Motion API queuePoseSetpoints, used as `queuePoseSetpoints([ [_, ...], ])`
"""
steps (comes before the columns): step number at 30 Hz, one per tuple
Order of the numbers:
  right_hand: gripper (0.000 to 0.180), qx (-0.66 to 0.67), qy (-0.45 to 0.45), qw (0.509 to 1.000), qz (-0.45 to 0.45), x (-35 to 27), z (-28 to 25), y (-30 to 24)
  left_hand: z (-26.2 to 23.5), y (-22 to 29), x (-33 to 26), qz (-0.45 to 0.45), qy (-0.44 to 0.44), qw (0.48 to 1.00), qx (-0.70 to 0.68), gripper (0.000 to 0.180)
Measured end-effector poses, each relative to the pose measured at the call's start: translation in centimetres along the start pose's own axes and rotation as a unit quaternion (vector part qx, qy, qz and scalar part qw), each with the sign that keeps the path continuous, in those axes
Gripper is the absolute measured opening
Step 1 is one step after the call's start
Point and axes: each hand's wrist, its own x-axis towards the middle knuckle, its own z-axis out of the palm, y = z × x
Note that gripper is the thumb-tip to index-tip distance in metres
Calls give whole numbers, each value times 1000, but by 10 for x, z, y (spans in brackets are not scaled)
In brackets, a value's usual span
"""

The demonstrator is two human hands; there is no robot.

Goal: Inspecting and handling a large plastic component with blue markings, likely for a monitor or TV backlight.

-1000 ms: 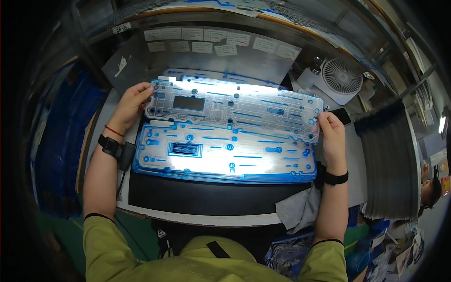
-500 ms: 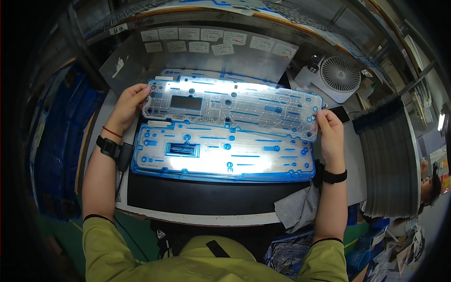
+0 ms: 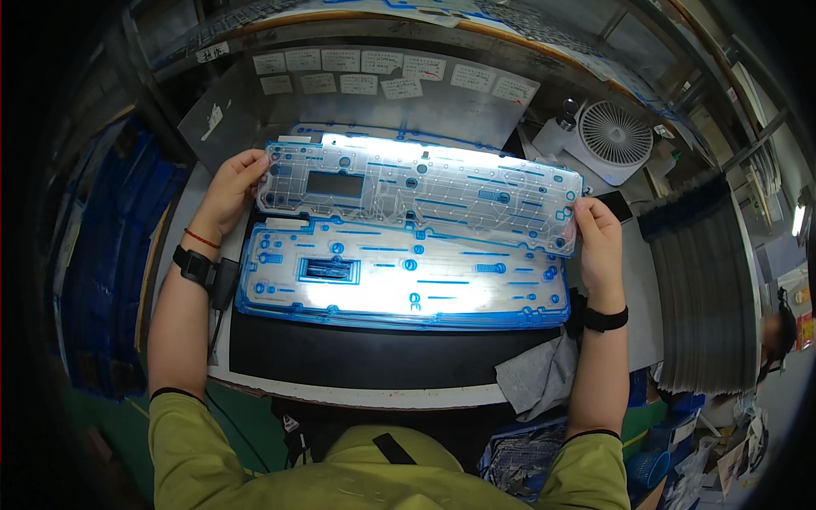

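Observation:
A clear, flexible keyboard membrane [image 3: 455,189] with fine printed traces and a rectangular cut-out is stretched between my hands. My left hand [image 3: 231,191] pinches its left end between thumb and fingers. At the right end, my right hand [image 3: 600,246] grips the edge, its fingers curled behind the sheet. Below it lies a stack of similar clear sheets with blue edges and markings [image 3: 382,276], under bright glare. The held sheet hides part of the far side, where another blue-edged sheet [image 3: 374,134] shows behind it.
A black mat [image 3: 357,353] covers the near table, with a grey cloth [image 3: 535,378] at its right corner. Back right stands a white fan [image 3: 615,140] beside a bottle [image 3: 557,132]. Tall sheet stacks flank me: blue on the left [image 3: 106,272], grey on the right [image 3: 705,297].
The membrane has tilted slightly, so the glare on it has moved toward its upper edge and its traces show more evenly. Both hands keep their hold almost in place.

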Motion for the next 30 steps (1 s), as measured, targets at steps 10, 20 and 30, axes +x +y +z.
queuePoseSetpoints([
  [10,19,80,-23,996,28,-1,-5,-6,-2,5,-5,1,-5,995,-99,20],
  [20,54,-17,-72,997,4,-2,0,-3,1,3,-2,-30,-30,999,11,31],
  [30,50,-18,-71,997,15,-4,2,-3,2,4,-1,-51,-60,997,-9,25],
])
